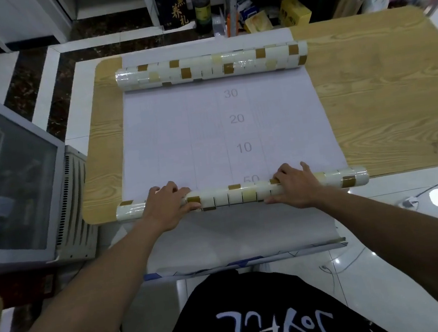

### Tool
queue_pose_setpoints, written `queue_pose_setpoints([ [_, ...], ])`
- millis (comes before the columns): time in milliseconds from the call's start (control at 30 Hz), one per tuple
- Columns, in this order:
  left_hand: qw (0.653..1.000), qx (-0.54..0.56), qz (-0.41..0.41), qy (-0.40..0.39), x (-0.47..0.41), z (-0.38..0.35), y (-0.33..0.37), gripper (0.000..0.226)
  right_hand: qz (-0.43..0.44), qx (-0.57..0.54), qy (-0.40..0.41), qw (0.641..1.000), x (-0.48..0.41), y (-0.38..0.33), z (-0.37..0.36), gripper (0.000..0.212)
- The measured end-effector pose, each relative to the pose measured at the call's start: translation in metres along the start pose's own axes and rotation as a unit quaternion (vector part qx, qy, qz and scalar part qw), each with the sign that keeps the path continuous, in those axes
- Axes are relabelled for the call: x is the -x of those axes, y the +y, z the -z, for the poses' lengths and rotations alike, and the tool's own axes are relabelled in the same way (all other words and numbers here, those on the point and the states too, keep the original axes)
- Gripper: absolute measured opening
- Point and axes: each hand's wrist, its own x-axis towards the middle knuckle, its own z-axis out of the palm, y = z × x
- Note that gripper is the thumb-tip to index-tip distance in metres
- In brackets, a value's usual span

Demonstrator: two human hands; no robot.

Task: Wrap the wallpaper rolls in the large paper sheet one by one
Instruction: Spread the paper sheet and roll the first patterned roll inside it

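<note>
I see the left hand [166, 205] and right hand [295, 188], fingers curled over the near wallpaper roll [240, 195] lying on the paper sheet [208, 134] at the table [382, 90] front edge; uneven rolling could skew or crease the sheet short of the far roll [211, 66].

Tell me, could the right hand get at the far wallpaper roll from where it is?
Probably yes. The right hand grips the near roll, and only bare paper sheet lies between it and the far roll; nothing blocks the way, though it may need a stretch.
</note>
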Motion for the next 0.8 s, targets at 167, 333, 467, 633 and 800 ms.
queue_pose_setpoints([
  [167,0.997,0.065,0.025,0.045,-0.005,-0.003,0.002,0.087,-0.013,-0.071,0.017,0.997,0.002,-0.005,0.0,0.064],
  [333,0.995,0.075,0.015,0.057,0.001,-0.013,-0.001,0.088,-0.019,-0.039,0.023,0.999,-0.005,-0.005,-0.001,0.057],
  [467,0.996,0.052,0.02,0.074,0.007,-0.013,-0.003,0.082,0.006,-0.03,0.012,0.999,-0.008,-0.008,0.004,0.096],
  [633,0.997,0.029,0.042,0.058,0.012,-0.006,0.004,0.086,-0.002,-0.078,-0.015,0.997,-0.012,-0.006,0.009,0.073],
  [800,0.997,0.021,0.063,0.032,0.015,-0.006,0.01,0.07,-0.005,-0.057,-0.032,0.998,-0.017,-0.006,0.019,0.059],
])
